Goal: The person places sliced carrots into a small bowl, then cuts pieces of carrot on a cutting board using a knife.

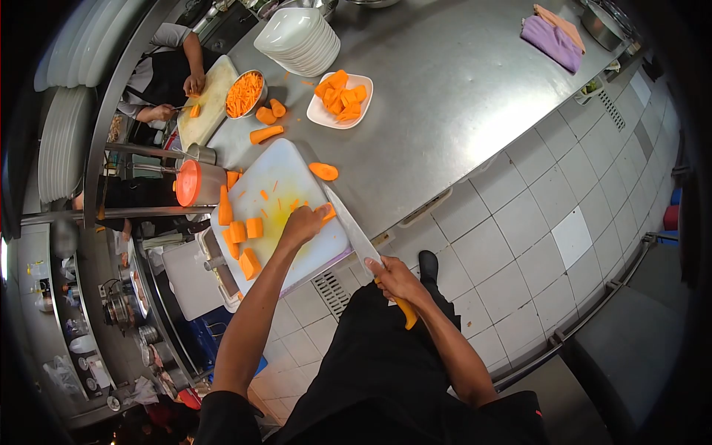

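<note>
My left hand (300, 227) is closed on a carrot piece (329, 213) near the right edge of the white cutting board (291, 165). A large knife (351, 224) with a yellow handle is gripped in my right hand (395, 279). Its blade slants up past the board's right edge, with the tip close to the carrot piece. Several carrot chunks (250, 263) lie along the board's left side, and small orange shreds are scattered over its yellow-stained middle. One carrot piece (323, 171) rests on the steel table beside the board.
The steel table (445, 111) holds a white bowl (314, 117) of carrot chunks, a metal bowl (231, 113) of shredded carrot, stacked white dishes (300, 46), an orange-lidded container (190, 183) and folded cloths (550, 44). Across the table, a co-worker's hands (194, 83) cut on another board (202, 122).
</note>
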Demonstrator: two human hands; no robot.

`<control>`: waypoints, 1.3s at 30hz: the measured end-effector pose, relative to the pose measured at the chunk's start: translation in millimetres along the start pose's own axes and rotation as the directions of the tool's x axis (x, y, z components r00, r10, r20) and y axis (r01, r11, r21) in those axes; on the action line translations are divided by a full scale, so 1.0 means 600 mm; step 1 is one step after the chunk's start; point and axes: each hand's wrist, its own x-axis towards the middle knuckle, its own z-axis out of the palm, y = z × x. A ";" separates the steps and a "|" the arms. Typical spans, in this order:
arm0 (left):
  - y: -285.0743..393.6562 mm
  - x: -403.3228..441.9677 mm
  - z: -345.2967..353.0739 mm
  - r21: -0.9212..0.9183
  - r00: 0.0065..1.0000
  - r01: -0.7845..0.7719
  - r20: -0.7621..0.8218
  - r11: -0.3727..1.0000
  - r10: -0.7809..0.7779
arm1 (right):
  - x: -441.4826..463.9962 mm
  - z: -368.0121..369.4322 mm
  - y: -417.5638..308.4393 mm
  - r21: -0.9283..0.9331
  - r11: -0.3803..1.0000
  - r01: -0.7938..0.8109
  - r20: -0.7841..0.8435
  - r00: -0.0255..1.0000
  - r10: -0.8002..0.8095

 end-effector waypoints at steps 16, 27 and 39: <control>0.009 0.005 -0.007 0.115 0.999 -0.010 0.035 0.993 0.006 | 0.029 -0.010 -0.023 0.019 0.998 -0.060 0.049 0.997 0.059; -0.002 0.015 -0.004 0.075 1.000 0.002 -0.010 0.997 -0.001 | 0.054 0.004 -0.040 0.074 0.996 -0.049 0.065 0.997 0.044; -0.016 0.009 0.004 0.011 1.000 -0.003 -0.004 1.000 0.004 | 0.042 -0.015 -0.013 0.123 0.992 -0.043 0.110 0.994 0.029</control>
